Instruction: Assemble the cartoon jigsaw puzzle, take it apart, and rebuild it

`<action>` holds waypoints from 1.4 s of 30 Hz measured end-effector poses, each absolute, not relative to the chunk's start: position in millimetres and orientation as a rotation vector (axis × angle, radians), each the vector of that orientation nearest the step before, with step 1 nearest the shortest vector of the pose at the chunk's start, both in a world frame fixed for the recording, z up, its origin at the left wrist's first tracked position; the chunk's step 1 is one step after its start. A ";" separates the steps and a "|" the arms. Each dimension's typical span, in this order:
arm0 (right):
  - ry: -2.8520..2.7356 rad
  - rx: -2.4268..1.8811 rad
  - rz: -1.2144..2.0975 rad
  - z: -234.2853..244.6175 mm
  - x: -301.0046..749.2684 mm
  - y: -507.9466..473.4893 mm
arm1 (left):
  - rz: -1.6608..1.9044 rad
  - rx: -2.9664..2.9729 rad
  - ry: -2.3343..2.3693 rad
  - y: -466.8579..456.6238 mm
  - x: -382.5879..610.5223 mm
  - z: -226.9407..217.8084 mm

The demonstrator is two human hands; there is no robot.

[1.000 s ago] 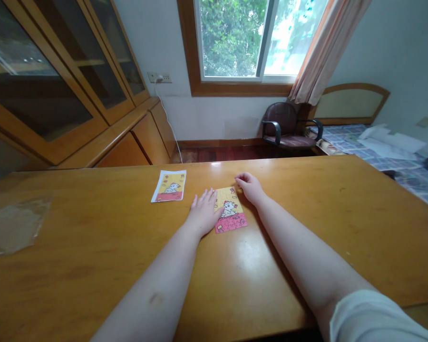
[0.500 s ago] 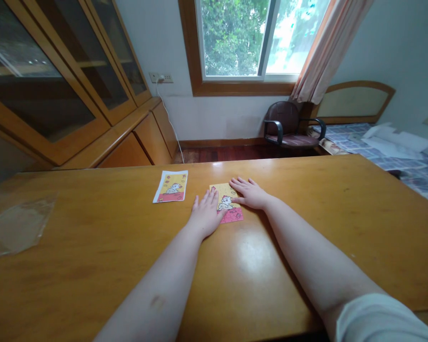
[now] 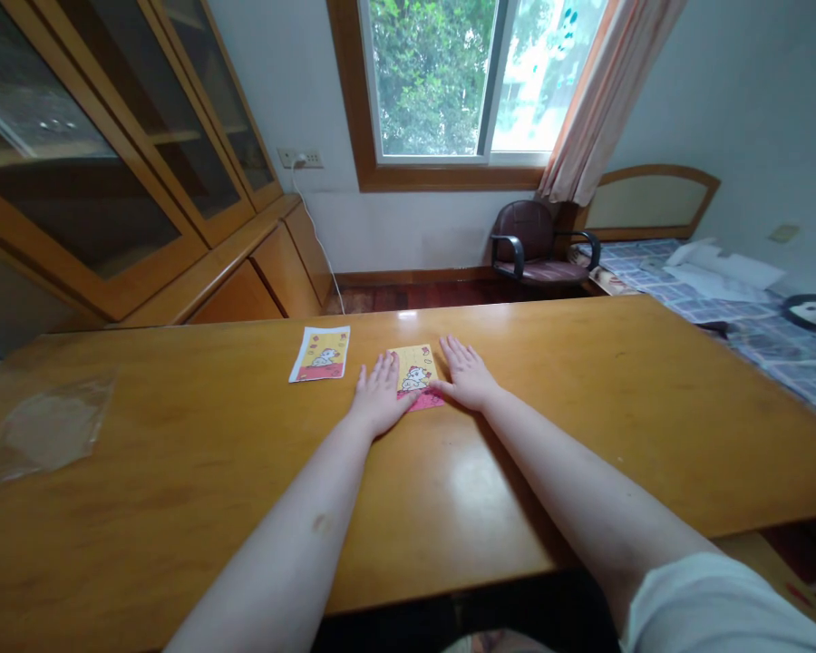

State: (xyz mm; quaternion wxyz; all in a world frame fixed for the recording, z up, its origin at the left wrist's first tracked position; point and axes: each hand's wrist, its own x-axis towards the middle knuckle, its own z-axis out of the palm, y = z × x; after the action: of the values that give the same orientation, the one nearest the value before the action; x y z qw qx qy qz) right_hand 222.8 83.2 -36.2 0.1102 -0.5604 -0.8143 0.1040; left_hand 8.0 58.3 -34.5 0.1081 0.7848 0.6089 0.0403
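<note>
A small jigsaw puzzle [image 3: 416, 361] with a white chick on yellow and pink lies flat on the wooden table [image 3: 258, 508]. My left hand [image 3: 379, 397] rests along its left side, fingers stretched out and thumb over the pink lower part. On the opposite side, my right hand [image 3: 468, 376] lies flat against the right edge, its thumb reaching in over the lower right. Both hands are open and cover parts of the edges. To the left is a picture card [image 3: 322, 354] with a white border and a matching chick picture.
A clear plastic bag [image 3: 47, 426] lies at the table's left. Beyond the table are a glass-door cabinet [image 3: 197, 218], a brown armchair [image 3: 534, 245] and a bed [image 3: 686, 281] with papers on it.
My right hand has slid from the puzzle's upper right down to its right edge, uncovering the top right corner. My left hand stays along the left side. The camera view has shifted slightly.
</note>
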 end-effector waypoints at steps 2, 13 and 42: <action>-2.418 -1.625 0.277 -37.1 227.8 67.5 | 0.120 2.321 1.807 52.5 9.0 -34.6; -2.515 -1.637 0.210 -42.3 246.7 21.6 | 0.098 2.309 1.962 -5.1 -11.3 -41.0; -2.561 -1.672 0.280 -40.5 243.2 25.7 | 0.027 2.290 1.907 0.7 -10.6 -37.1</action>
State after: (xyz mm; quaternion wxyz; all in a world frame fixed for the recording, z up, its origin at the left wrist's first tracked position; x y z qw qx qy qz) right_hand 243.2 25.7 -40.5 0.0353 -0.5440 -0.8334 0.0912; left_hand -10.6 0.7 -37.1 0.0806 0.7659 0.6378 0.0091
